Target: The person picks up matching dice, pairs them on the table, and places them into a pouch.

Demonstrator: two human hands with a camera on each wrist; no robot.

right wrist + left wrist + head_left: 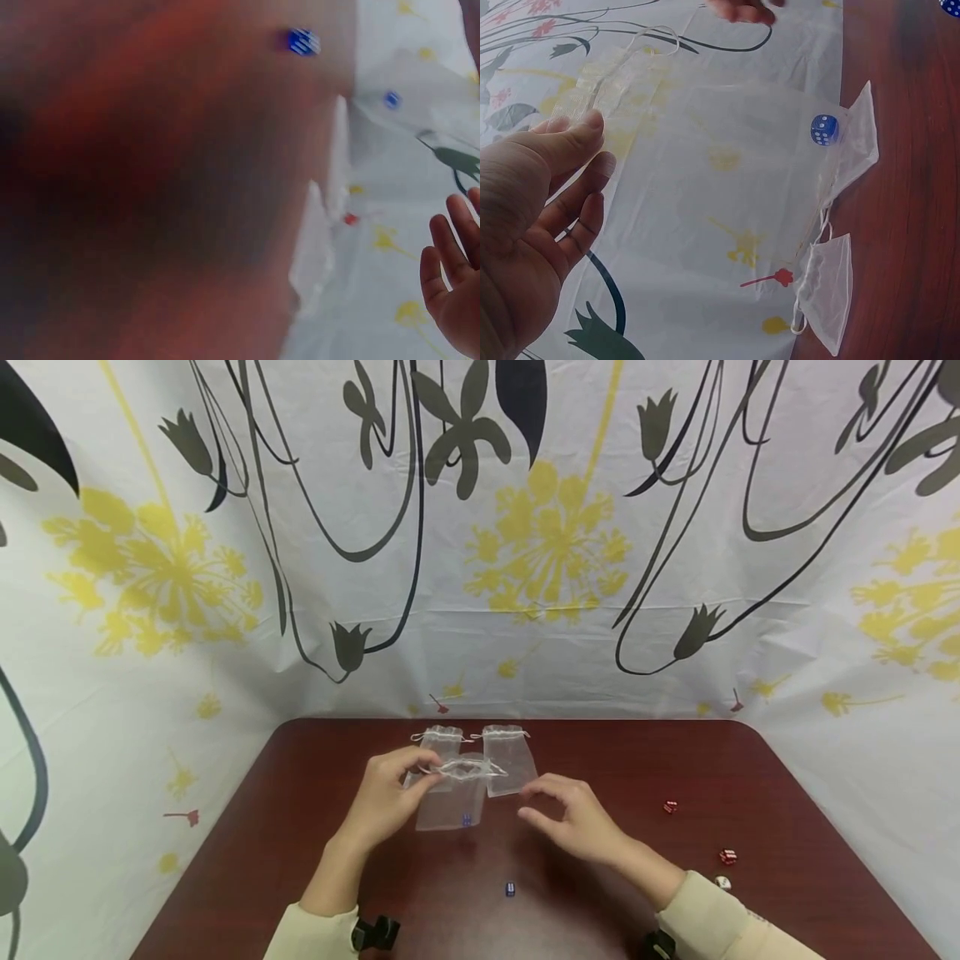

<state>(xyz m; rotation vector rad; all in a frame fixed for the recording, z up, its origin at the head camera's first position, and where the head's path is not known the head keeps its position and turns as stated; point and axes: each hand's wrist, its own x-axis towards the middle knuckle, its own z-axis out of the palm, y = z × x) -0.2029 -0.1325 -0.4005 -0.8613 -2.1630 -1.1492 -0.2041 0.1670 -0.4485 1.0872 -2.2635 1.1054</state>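
Observation:
Between thumb and fingers my left hand [384, 789] pinches a sheer white drawstring pouch [448, 810] by its gathered top edge. The pouch hangs with a blue die [825, 129] at its bottom corner, visible through the mesh. My right hand [573, 818] hovers to the right of the pouch, fingers relaxed and apart, holding nothing. Another blue die [510, 888] lies on the table in front, between the two forearms. Behind the held pouch lie two more sheer pouches, a right one [508, 762] and a left one [442, 737] partly hidden.
On the right of the dark red table [600, 743] lie two red dice, one farther back [670, 807] and one nearer [727, 857], with a white die [723, 882] beside the nearer one. A patterned curtain [450, 585] hangs behind the far edge.

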